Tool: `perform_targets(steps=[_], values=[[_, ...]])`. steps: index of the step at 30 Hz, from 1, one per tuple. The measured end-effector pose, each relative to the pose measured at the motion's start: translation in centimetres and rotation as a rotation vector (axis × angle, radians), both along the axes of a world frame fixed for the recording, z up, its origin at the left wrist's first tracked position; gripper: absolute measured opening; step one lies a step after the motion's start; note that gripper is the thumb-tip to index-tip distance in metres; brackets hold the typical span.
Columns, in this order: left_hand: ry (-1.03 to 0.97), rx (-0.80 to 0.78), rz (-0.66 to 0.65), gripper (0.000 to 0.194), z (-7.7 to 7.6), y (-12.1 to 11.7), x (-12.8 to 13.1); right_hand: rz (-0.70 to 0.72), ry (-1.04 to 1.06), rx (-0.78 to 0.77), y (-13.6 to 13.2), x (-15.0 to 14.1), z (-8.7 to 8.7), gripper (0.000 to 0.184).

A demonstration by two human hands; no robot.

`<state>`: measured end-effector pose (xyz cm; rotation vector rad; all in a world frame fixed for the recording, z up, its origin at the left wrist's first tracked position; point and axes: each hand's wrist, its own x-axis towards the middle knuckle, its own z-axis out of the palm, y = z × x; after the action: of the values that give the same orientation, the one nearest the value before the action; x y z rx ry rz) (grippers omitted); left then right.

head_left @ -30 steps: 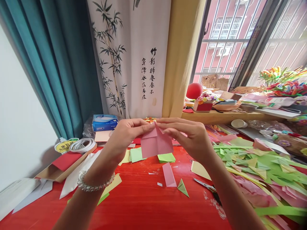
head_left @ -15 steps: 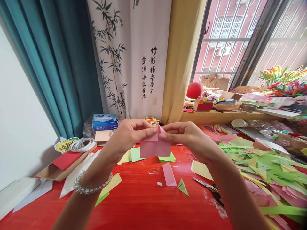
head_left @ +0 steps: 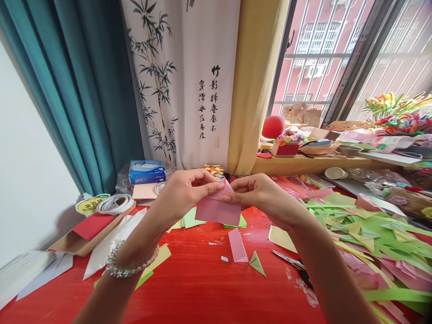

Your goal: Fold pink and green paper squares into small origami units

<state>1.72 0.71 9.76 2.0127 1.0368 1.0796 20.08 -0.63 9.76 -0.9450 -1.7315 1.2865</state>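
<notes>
A pink sheet of paper [head_left: 216, 211] is held up above the red table, its top folded to a point. My left hand [head_left: 191, 189], with a clear beaded bracelet on the wrist, pinches the paper's upper left part. On the other side my right hand [head_left: 254, 191] is closed on the upper right part, thumb pressed on the front. The fingers behind the sheet are partly hidden. Below lie a folded pink strip [head_left: 238, 246] and a small green folded triangle [head_left: 257, 263]. Light green sheets [head_left: 193, 218] show behind the held paper.
Scissors [head_left: 290, 258] lie by my right forearm, near a pale yellow sheet [head_left: 281, 238]. A heap of green, yellow and pink paper pieces [head_left: 367, 229] covers the table's right side. At left stand a cardboard tray [head_left: 67, 243], tape rolls [head_left: 115, 204] and a blue tissue pack [head_left: 147, 171].
The folded top of the pink paper now lies flatter, with both top edges sloping to the point. My right thumb has slid slightly lower and left across the front.
</notes>
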Motion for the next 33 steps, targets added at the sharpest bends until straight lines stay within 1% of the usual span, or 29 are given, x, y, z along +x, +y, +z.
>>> perform_targets(steps=[5, 11, 15, 19, 21, 24, 27, 30, 33], values=[[0.013, -0.008, 0.001, 0.024, 0.0, 0.1, 0.2, -0.015, -0.019, -0.008, 0.2, -0.2, -0.1, 0.015], [0.03, 0.012, 0.002, 0.024, 0.0, 0.0, 0.1, -0.041, -0.035, 0.016, 0.3, -0.2, -0.3, 0.017], [0.014, -0.014, -0.042, 0.022, 0.0, -0.1, -0.1, -0.051, -0.045, 0.024, 0.3, -0.3, -0.4, 0.018], [-0.012, 0.034, -0.061, 0.021, -0.3, -0.1, 0.4, -0.036, -0.051, 0.026, 0.3, -0.4, -0.5, 0.017], [-0.041, 0.063, -0.044, 0.019, -0.5, -0.1, 0.8, -0.019, -0.057, 0.021, 0.4, -0.5, -0.5, 0.017], [-0.061, 0.113, 0.027, 0.018, -0.8, -0.1, 1.2, -0.009, -0.069, 0.033, 0.3, -0.5, -0.5, 0.019], [-0.083, 0.121, 0.067, 0.019, -0.9, -0.1, 1.3, 0.002, -0.092, 0.063, 0.1, -0.4, -0.4, 0.02], [-0.135, 0.08, 0.041, 0.019, -1.0, 0.1, 1.2, 0.01, -0.117, 0.119, 0.0, -0.2, -0.4, 0.024], [-0.18, 0.046, 0.025, 0.021, -0.9, 0.2, 1.1, -0.017, -0.168, 0.203, -0.1, -0.3, -0.5, 0.03]])
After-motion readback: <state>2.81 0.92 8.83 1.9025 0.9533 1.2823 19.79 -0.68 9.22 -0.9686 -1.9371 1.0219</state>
